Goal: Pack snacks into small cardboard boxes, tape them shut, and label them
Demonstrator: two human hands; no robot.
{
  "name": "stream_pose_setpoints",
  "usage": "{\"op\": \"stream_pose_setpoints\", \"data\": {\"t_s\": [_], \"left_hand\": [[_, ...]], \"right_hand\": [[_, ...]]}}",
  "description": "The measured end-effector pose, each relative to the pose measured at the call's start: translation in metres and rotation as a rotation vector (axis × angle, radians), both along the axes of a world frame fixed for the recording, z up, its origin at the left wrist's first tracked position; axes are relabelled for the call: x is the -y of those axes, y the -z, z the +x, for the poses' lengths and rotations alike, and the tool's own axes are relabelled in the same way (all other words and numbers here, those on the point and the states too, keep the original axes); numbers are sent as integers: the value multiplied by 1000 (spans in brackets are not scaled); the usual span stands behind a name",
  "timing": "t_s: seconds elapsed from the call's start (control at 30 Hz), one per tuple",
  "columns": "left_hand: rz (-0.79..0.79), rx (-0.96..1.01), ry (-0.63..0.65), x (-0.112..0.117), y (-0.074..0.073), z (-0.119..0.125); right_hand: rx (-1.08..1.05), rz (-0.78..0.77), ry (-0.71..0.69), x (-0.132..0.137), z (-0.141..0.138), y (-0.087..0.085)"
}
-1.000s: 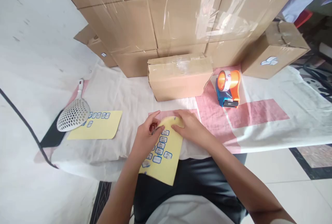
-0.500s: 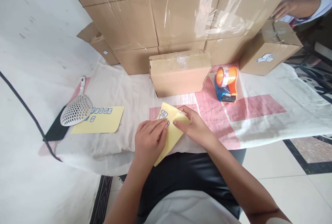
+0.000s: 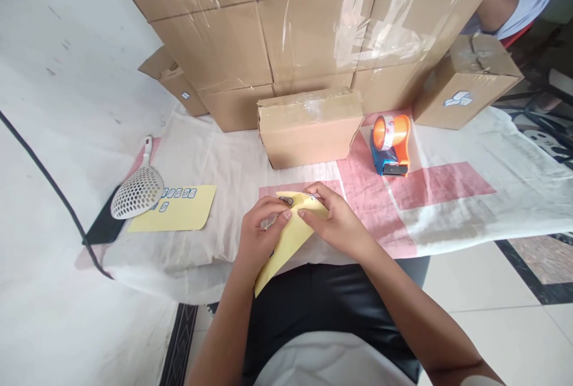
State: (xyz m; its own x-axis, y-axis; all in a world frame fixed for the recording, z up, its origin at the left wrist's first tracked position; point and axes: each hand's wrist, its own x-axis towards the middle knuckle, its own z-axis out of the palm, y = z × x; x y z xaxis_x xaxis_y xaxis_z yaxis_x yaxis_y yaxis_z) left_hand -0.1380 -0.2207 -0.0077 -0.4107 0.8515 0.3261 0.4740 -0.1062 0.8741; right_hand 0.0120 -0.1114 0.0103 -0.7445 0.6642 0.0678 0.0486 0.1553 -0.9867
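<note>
A yellow sticker sheet [image 3: 292,238] with blue-edged stickers is bent between my two hands at the table's front edge. My left hand [image 3: 263,228] pinches its upper left part between thumb and fingers. On the other side, my right hand [image 3: 336,217] grips the sheet's upper right, thumb in front and fingers behind. Both thumbs nearly meet at the fold. Part of a sticker shows at the top edge; the fingers and the bend hide others. Just beyond my hands stands a closed cardboard box [image 3: 311,135].
Taped cardboard boxes [image 3: 308,28] are stacked behind. A tape dispenser [image 3: 391,146] and a stickered box [image 3: 465,85] stand right. At left, a white skimmer [image 3: 138,192] lies across another yellow sheet [image 3: 183,213] and a black phone-like slab [image 3: 102,231]. Another person's arm [image 3: 499,10] shows upper right.
My left hand has gone from lying over the sheet's front to pinching its edge. The sheet is bent more, its stickers turned away. The other person's hand has dropped behind the boxes.
</note>
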Motion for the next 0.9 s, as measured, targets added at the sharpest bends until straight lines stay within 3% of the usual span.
{"op": "stream_pose_setpoints", "data": {"t_s": [0.1,0.23,0.3,0.37,0.43,0.47,0.6,0.67,0.77,0.83,0.9], "left_hand": [[-19,221,-52,-5,4,0],[124,459,-348,-5,4,-3],[208,452,-448,-4,1,-2],[211,425,-482,-3,-3,2],[154,368,-445,-3,-7,10],[122,331,-409,-3,-7,15],[35,240,-222,-10,-8,34],[-9,235,-149,-16,-8,40],[-120,162,-34,-26,-13,42],[-198,52,18,-34,-22,40],[-204,-107,-22,-46,-35,34]], "right_hand": [[-11,32,16,-2,3,4],[43,32,32,-12,4,16],[135,98,111,-20,-1,20],[183,270,279,-28,-8,18],[133,409,419,-30,-11,10],[92,411,417,-30,-10,4],[-19,91,93,-20,5,-9],[-33,32,8,-19,16,-8],[4,142,-13,-30,32,-8],[27,260,63,-46,41,-11],[39,380,181,-71,50,-18]]}}
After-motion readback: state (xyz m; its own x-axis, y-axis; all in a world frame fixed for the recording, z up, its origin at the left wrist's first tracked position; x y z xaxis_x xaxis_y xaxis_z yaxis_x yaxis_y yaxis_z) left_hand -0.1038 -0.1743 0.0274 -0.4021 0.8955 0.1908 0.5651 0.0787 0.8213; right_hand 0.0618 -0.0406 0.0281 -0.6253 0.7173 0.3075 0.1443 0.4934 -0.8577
